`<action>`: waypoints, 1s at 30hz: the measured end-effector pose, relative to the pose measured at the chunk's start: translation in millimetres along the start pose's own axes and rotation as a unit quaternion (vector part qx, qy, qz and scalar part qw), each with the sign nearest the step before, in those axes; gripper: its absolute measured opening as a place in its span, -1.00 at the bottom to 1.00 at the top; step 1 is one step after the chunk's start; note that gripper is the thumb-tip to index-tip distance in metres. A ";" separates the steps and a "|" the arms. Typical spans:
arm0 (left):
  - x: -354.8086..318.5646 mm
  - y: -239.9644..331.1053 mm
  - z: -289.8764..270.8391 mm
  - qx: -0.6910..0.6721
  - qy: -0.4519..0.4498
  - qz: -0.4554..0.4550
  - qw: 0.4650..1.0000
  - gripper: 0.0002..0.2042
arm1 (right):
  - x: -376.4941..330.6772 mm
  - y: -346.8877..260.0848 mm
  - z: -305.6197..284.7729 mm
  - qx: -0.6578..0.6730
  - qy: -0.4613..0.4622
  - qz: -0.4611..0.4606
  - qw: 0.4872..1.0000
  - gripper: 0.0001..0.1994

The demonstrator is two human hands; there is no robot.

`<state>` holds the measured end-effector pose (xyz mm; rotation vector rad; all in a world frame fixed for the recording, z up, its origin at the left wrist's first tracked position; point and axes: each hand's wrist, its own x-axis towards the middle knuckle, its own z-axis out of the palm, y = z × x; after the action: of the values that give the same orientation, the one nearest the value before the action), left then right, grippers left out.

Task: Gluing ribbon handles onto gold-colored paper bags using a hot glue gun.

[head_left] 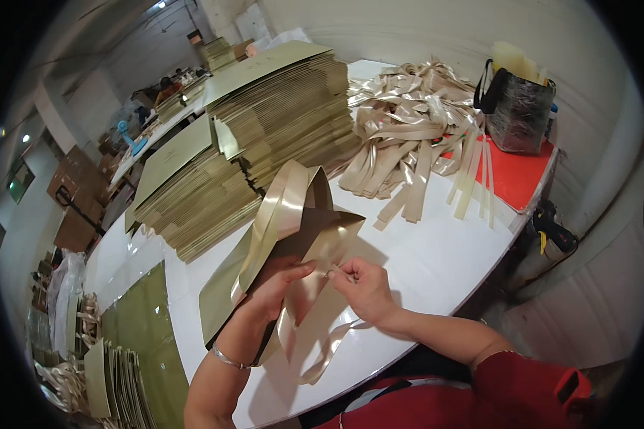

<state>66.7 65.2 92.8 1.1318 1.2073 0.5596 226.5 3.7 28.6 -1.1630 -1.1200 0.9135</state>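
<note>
Over the white table, my left hand grips a gold paper bag, its thumb on the near side and its other fingers hidden by the bag. The bag is tilted, and a wide shiny champagne ribbon loops over its top. Loose ribbon tails hang below it to the tabletop. Close to the left thumb, my right hand is closed in a pinch against the bag's shiny face. Whatever sits between those fingertips is too small to make out.
Tall stacks of flat gold bags stand at the back left. A heap of cut ribbons lies at the back right, with thin pale strips beside it. A dark holder with yellowish sticks stands on a red sheet by the table edge.
</note>
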 end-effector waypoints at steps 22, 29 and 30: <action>-10.5 -28.8 0.5 0.110 -0.034 -0.029 0.993 -0.73 | -27.1 0.1 -1.6 0.153 -0.094 0.308 0.934 -0.74; 20.1 -62.2 -22.3 0.130 -0.033 0.057 0.989 -0.74 | -43.8 -0.5 -10.4 -0.055 -0.164 0.144 0.974 -0.68; 21.5 -65.6 -26.3 0.321 0.022 0.115 0.940 -0.72 | -45.3 -3.1 -14.7 -0.150 -0.162 0.059 0.974 -0.64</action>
<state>35.3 67.9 25.9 1.8398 1.3487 0.3675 230.7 -43.5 22.9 -1.3693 -1.5046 1.0782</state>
